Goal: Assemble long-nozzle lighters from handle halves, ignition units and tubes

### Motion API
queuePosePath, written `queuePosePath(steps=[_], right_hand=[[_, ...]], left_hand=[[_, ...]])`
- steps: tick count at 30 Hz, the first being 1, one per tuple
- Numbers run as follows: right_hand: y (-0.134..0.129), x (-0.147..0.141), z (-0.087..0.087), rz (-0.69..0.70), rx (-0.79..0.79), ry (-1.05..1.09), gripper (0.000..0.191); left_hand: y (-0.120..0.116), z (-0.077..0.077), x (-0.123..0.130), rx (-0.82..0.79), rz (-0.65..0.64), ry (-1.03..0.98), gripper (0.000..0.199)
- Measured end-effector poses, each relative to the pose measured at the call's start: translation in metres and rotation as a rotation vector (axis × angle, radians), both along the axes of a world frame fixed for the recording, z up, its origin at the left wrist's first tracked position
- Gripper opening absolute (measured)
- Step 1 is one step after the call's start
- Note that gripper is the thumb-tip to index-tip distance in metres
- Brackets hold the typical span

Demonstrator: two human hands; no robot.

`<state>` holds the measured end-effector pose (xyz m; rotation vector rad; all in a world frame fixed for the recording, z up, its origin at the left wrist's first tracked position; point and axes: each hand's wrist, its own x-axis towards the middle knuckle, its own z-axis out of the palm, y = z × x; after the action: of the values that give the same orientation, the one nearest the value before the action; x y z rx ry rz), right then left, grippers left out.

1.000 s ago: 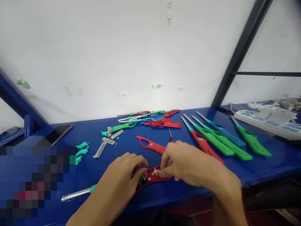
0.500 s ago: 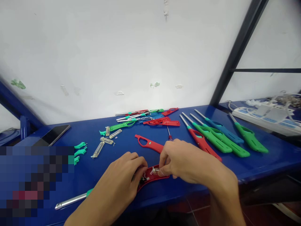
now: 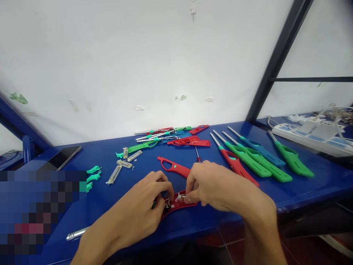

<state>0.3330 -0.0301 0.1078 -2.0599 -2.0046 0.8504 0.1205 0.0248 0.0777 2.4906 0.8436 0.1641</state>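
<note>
An opened red gas lighter (image 3: 182, 207) lies near the front edge of the blue table, with a white wire and small inner parts showing in its casing half. My left hand (image 3: 143, 200) is closed around its left part, fingers curled and thumb at the rim. At the other end, my right hand (image 3: 212, 186) pinches a clear fuel tank (image 3: 181, 197) inside the casing; the fingers hide part of it. The lighter's metal tube (image 3: 76, 233) shows beyond my left forearm. Just behind my hands lies the loose red casing half (image 3: 175, 168).
Whole lighters (image 3: 249, 158) lie in a row at right. Clear fuel tanks (image 3: 114, 174), green triggers (image 3: 93, 177) and a phone (image 3: 63, 158) are at left. Taken-apart lighters (image 3: 171, 137) are piled at the back. A screwdriver (image 3: 198, 154) lies behind my right hand; a power strip (image 3: 311, 138) stands far right.
My left thumb and fingers have moved slightly apart and back from the casing's inside, exposing more of the wire. My left forearm now covers more of the tube. My right hand keeps its pinch.
</note>
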Motion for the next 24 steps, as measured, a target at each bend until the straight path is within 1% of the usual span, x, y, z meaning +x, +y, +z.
queuePosePath(steps=[5,12,18,24], right_hand=[[-0.001,-0.001,0.001,0.001,-0.013,-0.011,0.011],[-0.001,0.000,0.002,0.014,0.006,-0.007,0.011],[-0.001,-0.001,0.003,0.007,0.004,-0.014,0.011],[0.001,0.000,0.001,0.013,0.001,-0.005,0.012]], left_hand=[[0.001,0.002,0.003,-0.031,0.003,-0.011,0.034],[0.003,-0.001,0.010,-0.035,0.017,0.010,0.025],[0.006,-0.003,0.005,-0.038,0.034,-0.004,0.025],[0.005,-0.005,0.000,-0.072,0.051,-0.069,0.024]])
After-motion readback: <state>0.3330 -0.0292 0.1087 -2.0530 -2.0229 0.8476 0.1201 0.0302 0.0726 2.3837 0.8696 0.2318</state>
